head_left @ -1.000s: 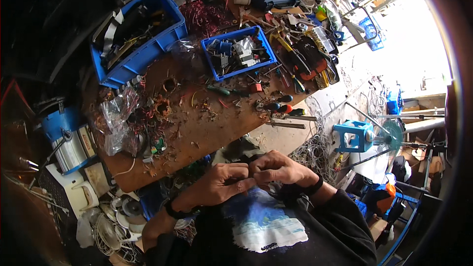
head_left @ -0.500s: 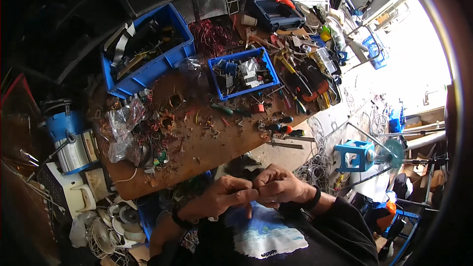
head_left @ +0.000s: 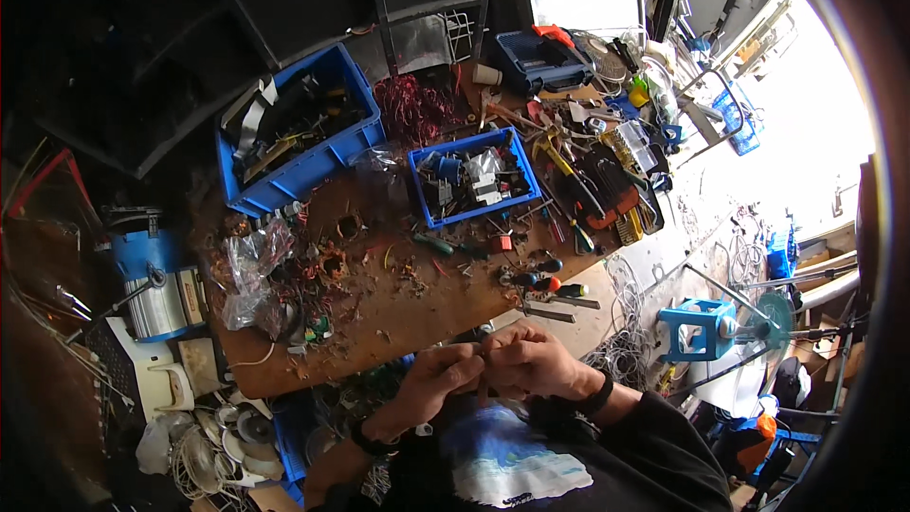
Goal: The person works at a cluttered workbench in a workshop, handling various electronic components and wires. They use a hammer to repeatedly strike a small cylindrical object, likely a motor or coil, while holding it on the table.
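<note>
My left hand and my right hand meet in front of my chest, just below the near edge of the cluttered wooden bench. The fingertips of both are pinched together and touching; whatever lies between them is too small and hidden to make out. Screwdrivers with red, blue and green handles lie at the bench's edge beyond my hands, with metal bars beside them. Bits of wire and scraps are scattered over the wood, along with a crumpled plastic bag at the left.
Two blue crates of parts and a tool case occupy the bench. At the left stands a blue-and-silver machine; at the right, a blue stool with rods. Coiled cables and piled parts lie around.
The whole scene has shifted downward in the picture, showing more of the dark wall and window. My hands have sunk slightly in view, still pinched together.
</note>
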Action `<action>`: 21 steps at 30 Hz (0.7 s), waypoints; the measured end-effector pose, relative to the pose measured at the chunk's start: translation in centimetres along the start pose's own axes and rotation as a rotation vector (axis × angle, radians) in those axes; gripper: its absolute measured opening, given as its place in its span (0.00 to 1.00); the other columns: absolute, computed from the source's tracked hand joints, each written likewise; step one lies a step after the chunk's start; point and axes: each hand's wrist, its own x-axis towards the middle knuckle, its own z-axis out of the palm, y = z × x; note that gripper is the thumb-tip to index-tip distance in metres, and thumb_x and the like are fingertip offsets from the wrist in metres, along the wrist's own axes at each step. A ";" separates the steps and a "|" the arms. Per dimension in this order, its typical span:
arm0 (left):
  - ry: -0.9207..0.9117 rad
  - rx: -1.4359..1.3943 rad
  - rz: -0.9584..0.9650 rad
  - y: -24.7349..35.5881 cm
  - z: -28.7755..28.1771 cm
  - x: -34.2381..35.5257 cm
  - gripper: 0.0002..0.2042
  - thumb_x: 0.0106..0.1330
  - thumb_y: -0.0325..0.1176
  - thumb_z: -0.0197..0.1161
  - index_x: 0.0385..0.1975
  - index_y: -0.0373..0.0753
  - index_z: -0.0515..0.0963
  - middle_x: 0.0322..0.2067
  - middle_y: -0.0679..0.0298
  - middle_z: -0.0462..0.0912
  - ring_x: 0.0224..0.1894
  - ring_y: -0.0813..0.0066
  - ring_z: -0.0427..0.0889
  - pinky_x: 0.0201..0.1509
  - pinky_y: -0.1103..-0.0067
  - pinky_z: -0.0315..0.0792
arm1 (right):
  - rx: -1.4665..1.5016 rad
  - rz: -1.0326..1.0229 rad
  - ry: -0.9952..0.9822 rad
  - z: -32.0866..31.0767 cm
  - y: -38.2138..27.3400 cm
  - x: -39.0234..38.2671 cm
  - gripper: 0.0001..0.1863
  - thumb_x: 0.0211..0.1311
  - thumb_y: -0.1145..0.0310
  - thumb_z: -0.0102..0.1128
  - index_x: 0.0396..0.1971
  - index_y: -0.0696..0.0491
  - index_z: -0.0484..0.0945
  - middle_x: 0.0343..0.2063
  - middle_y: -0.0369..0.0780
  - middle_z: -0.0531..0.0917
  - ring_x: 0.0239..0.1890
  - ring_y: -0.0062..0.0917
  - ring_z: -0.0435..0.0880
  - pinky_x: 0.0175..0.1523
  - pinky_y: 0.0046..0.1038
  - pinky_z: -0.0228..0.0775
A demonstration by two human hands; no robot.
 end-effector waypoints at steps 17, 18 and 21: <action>-0.114 0.055 -0.139 -0.7 2.0 1.9 0.18 0.79 0.39 0.55 0.24 0.37 0.72 0.20 0.71 0.66 0.20 0.85 0.64 0.29 0.80 0.76 | 0.083 -0.198 -0.117 -2.8 0.5 -3.4 0.13 0.72 0.68 0.57 0.27 0.59 0.73 0.27 0.39 0.78 0.28 0.27 0.81 0.37 0.28 0.74; -0.144 0.068 -0.143 -0.5 2.0 2.1 0.19 0.80 0.40 0.54 0.25 0.36 0.73 0.19 0.71 0.66 0.20 0.85 0.68 0.30 0.80 0.76 | 0.189 -0.202 -0.138 -3.0 0.9 -3.5 0.13 0.72 0.69 0.57 0.27 0.59 0.72 0.29 0.43 0.79 0.31 0.33 0.83 0.40 0.33 0.77; -0.185 0.045 -0.083 0.0 2.8 2.2 0.19 0.80 0.42 0.54 0.26 0.36 0.74 0.19 0.71 0.67 0.21 0.85 0.72 0.30 0.80 0.76 | 0.240 -0.232 -0.145 -2.0 1.0 -3.7 0.13 0.72 0.68 0.57 0.28 0.59 0.71 0.32 0.46 0.80 0.33 0.36 0.83 0.45 0.39 0.78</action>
